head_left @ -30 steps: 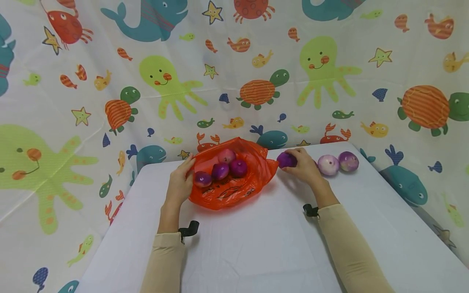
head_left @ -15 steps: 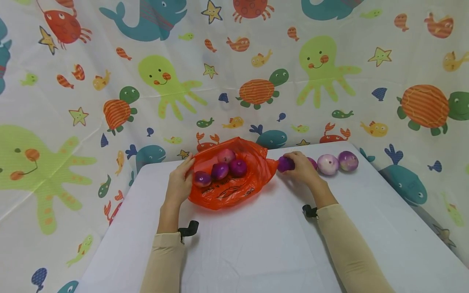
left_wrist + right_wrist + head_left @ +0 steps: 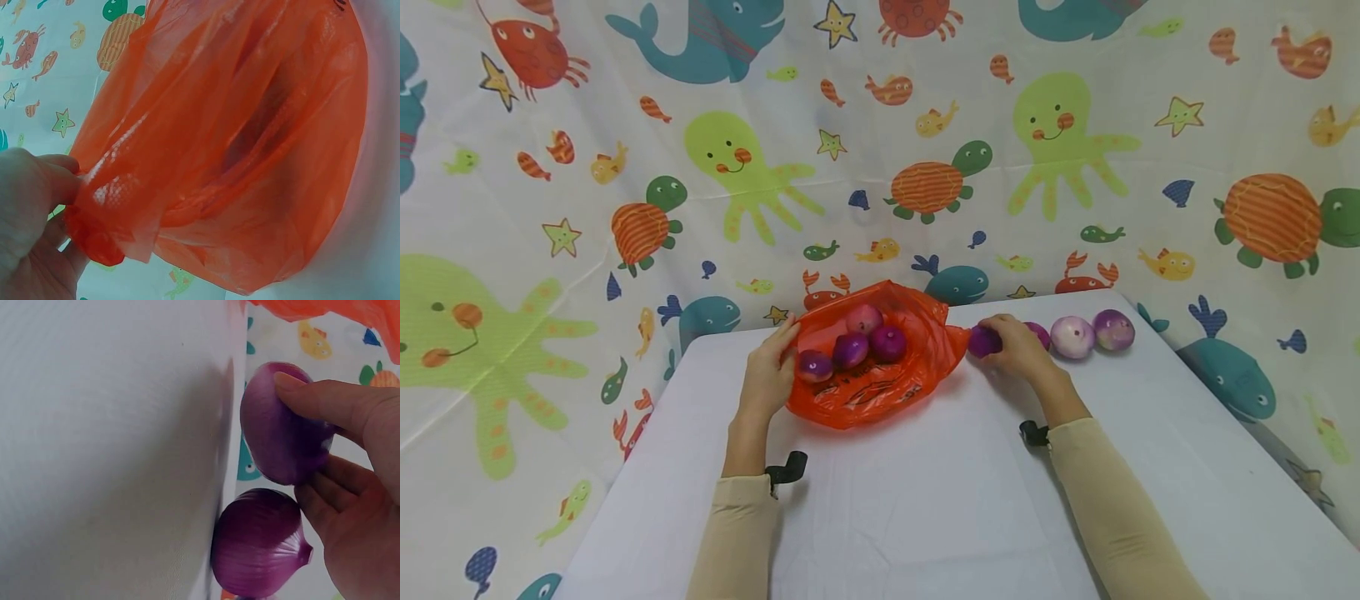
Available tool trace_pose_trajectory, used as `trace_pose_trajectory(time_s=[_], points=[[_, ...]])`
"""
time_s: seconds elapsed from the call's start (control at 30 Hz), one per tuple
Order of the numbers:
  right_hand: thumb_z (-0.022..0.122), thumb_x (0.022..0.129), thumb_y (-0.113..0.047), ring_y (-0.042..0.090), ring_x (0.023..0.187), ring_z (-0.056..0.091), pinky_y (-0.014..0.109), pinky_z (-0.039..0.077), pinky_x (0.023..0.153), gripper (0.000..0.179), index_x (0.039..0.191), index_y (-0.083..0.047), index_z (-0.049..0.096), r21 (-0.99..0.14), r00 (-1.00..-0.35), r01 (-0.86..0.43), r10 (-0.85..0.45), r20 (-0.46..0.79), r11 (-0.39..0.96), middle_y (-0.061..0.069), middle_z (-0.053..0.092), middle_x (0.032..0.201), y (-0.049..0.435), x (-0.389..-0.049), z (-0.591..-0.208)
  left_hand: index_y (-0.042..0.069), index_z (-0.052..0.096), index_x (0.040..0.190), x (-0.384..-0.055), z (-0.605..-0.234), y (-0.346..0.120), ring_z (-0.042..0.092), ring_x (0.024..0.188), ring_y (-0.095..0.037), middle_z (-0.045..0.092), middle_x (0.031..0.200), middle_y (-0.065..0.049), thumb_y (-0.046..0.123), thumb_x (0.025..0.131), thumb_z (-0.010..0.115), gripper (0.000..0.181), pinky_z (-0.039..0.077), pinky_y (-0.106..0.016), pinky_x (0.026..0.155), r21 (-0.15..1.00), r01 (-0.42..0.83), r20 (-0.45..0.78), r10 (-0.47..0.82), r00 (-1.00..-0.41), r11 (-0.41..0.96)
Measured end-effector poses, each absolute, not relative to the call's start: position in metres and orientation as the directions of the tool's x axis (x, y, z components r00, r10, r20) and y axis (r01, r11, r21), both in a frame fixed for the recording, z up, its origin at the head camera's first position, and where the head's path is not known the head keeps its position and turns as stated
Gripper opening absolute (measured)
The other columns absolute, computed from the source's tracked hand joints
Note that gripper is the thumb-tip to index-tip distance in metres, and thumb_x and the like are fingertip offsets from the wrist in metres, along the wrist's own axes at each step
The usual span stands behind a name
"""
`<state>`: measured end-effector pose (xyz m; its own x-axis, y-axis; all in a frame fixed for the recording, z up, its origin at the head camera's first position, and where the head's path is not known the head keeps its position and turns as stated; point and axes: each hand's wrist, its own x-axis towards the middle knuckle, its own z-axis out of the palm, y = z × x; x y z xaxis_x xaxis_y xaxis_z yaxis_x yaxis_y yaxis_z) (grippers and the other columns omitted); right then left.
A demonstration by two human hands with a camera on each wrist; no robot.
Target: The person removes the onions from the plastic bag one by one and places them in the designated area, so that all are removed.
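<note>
A thin red plastic bag (image 3: pixel 880 398) lies spread on the table with several red onions (image 3: pixel 851 351) in it. My left hand (image 3: pixel 767 371) pinches the bag's left edge; in the left wrist view the bunched plastic (image 3: pixel 94 234) sits between thumb and fingers. To the right of the bag, my right hand (image 3: pixel 1018 346) grips a purple onion (image 3: pixel 983 340) close to the bag's gathered corner. Seen from the right wrist, the thumb presses on this held onion (image 3: pixel 275 422) and the fingers are behind it. Another onion (image 3: pixel 259 544) with its stem end showing rests just beside it.
Past my right hand, a pale onion (image 3: pixel 1072 337) and a purple-and-white onion (image 3: pixel 1113 331) stand in a row near the table's back edge. A white cloth covers the table (image 3: pixel 910 517). Behind it hangs a curtain (image 3: pixel 865 125) printed with sea animals.
My right hand has shifted slightly left and lowered the onion a little, and the onion behind that hand shows more. The left hand and the bag stay put.
</note>
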<state>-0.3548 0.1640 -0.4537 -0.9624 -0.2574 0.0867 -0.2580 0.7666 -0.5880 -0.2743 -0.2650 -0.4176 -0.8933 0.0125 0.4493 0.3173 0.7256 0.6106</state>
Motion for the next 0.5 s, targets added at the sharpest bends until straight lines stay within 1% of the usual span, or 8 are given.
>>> trace_pose_trajectory(time_s=[0.17,0.27,0.5], points=[[0.085,0.085,-0.012,0.043,0.143,0.045,0.065,0.046,0.111,0.076,0.153,-0.011,0.05,-0.585,-0.96,-0.262,-0.269,0.077,0.768,0.019,0.049,0.153,0.163,-0.3544,-0.4543,0.012,0.051,0.154,-0.2746,-0.4186,-0.2649,0.042,0.152,-0.029,0.044,0.164,-0.002,-0.004,0.102,0.057,0.055,0.042,-0.05,0.119,0.615,0.315,0.447,0.01,-0.895,0.723],[0.085,0.085,-0.012,0.044,0.142,0.045,0.065,0.046,0.112,0.075,0.152,-0.01,0.052,-0.578,-0.956,-0.275,-0.282,0.08,0.768,0.019,0.05,0.152,0.1622,-0.3539,-0.4547,0.011,0.051,0.154,-0.2747,-0.4187,-0.2649,0.042,0.152,-0.029,0.044,0.164,-0.002,-0.005,0.102,0.058,0.055,0.043,-0.05,0.119,0.619,0.318,0.449,0.009,-0.894,0.718],[0.086,0.083,-0.011,0.043,0.144,0.044,0.064,0.046,0.113,0.075,0.151,-0.01,0.053,-0.564,-0.954,-0.283,-0.291,0.078,0.776,0.02,0.049,0.153,0.1612,-0.355,-0.4557,0.008,0.052,0.153,-0.2751,-0.4188,-0.265,0.044,0.151,-0.032,0.046,0.163,-0.006,-0.004,0.102,0.058,0.052,0.043,-0.052,0.117,0.603,0.332,0.471,0.012,-0.882,0.726]])
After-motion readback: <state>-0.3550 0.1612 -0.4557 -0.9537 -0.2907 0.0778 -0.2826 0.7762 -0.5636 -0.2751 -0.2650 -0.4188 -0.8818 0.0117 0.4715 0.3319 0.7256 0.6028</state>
